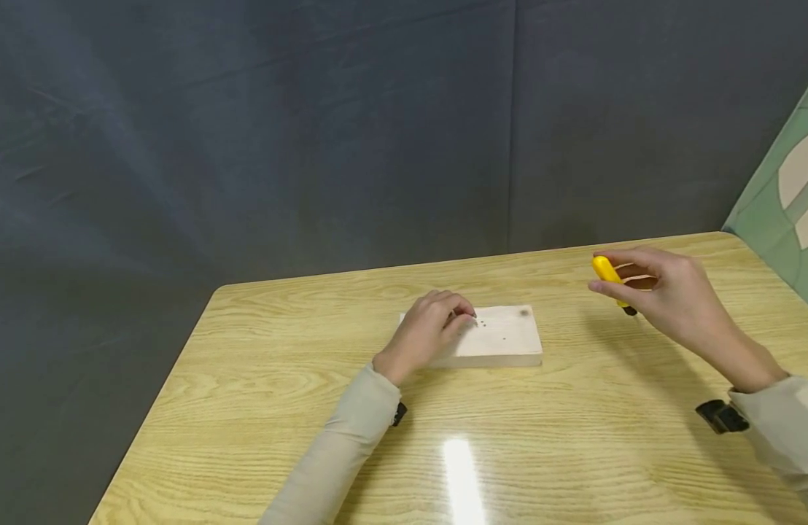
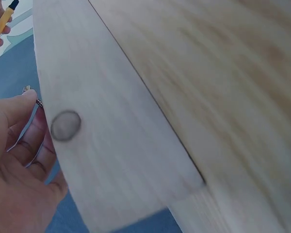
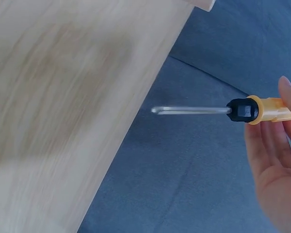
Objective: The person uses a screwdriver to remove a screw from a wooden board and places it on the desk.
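Note:
A pale wooden board (image 1: 509, 335) lies flat on the table, with a few small dark spots on its top and a round dark knot (image 2: 66, 125) near one end. Over the board's left half, my left hand (image 1: 430, 328) pinches a small screw (image 2: 40, 103) between thumb and forefinger, its thread showing below the fingertips. To the right of the board and raised above the table, my right hand (image 1: 682, 299) holds a screwdriver (image 3: 269, 109) by its yellow and black handle. The metal shaft (image 3: 194, 110) points away from the fingers, touching nothing.
The wood-grain table (image 1: 279, 408) has its far edge against a dark blue-grey cloth (image 1: 351, 146). A green panel with pale shapes (image 1: 791, 197) stands at the right edge. Dark wrist straps (image 1: 722, 417) show under both sleeves.

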A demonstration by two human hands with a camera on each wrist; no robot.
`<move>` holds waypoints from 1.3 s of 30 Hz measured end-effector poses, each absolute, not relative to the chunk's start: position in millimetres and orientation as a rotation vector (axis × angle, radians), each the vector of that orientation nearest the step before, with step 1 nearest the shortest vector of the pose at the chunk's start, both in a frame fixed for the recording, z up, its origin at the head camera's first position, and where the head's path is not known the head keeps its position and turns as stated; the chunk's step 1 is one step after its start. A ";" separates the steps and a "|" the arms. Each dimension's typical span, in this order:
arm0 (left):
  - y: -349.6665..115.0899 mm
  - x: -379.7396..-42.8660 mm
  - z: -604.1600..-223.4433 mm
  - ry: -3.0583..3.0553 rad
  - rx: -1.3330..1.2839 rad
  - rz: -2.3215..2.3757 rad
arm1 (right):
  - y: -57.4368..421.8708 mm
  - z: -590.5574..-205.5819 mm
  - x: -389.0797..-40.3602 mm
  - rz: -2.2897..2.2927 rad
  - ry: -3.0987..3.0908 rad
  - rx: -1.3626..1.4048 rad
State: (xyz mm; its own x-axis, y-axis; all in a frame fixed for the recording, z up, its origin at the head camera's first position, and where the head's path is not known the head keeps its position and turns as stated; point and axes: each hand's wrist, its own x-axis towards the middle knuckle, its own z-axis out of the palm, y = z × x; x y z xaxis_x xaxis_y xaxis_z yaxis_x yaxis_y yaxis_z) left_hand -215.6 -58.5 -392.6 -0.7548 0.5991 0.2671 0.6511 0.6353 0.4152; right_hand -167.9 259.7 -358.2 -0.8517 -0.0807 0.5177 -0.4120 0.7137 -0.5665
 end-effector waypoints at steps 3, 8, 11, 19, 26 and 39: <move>-64.2 -214.6 -392.8 -2.740 -1.032 -0.756 | 262.1 -360.6 -168.7 0.955 -2.459 0.389; -74.8 -212.9 -393.6 -2.737 -0.981 -0.772 | 266.4 -363.8 -170.0 0.866 -2.497 0.402; -81.0 -211.5 -393.3 -2.739 -0.950 -0.808 | 269.2 -366.4 -171.1 0.809 -2.514 0.423; -94.8 -209.2 -390.4 -2.778 -0.875 -0.891 | 272.3 -372.9 -172.5 0.768 -2.531 0.459; -102.3 -208.8 -393.5 -2.747 -0.868 -0.970 | 272.4 -375.9 -175.0 0.749 -2.562 0.465; -118.7 -205.4 -394.9 -2.779 -0.825 -0.900 | 272.9 -378.8 -175.6 0.721 -2.603 0.471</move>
State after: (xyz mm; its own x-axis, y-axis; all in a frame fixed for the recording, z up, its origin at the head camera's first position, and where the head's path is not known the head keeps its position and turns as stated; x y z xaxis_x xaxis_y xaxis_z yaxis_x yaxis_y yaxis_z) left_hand -205.4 -118.7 -394.9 -0.8472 0.4648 0.2573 0.5274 0.6773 0.5129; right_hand -175.6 272.9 -378.8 -0.8642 -0.2111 0.4567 -0.4160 0.8104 -0.4125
